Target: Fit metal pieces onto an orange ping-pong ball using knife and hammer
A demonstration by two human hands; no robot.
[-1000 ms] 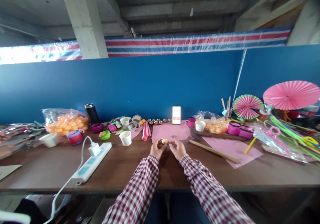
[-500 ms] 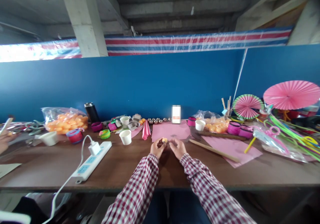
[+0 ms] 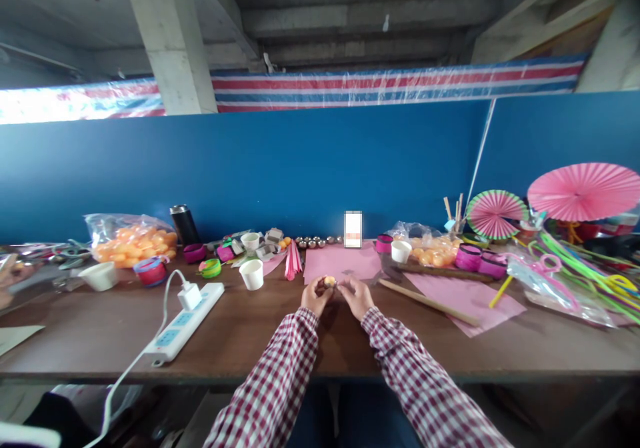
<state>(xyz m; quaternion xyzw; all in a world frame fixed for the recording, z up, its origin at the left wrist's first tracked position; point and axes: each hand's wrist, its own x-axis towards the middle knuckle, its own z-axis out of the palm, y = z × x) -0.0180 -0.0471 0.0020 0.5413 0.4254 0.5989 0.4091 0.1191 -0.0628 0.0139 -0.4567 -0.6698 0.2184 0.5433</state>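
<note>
My left hand (image 3: 315,297) pinches a small round yellow-orange piece with a pale edge (image 3: 329,281) between thumb and fingers, just above the brown table. It is too small to tell its kind. Close on its right, my right hand (image 3: 357,297) has thumb and fingertips pressed together beside the piece; whatever they grip is too small to make out. Both hands are at the front edge of a pink paper sheet (image 3: 345,261). Behind that sheet a lit phone-like screen (image 3: 353,228) stands upright, with a row of shiny metal balls (image 3: 313,242) to its left.
A white power strip (image 3: 185,325) and a paper cup (image 3: 251,275) are on the left. Farther left is a bag of orange balls (image 3: 135,241). To the right lie a wooden stick (image 3: 427,301) and pink paper (image 3: 493,305). Another person's hand (image 3: 7,281) shows at the left edge.
My right fingertips have shifted very slightly toward the small piece. The other person's hand at the left edge has moved a little. Everything else looks the same.
</note>
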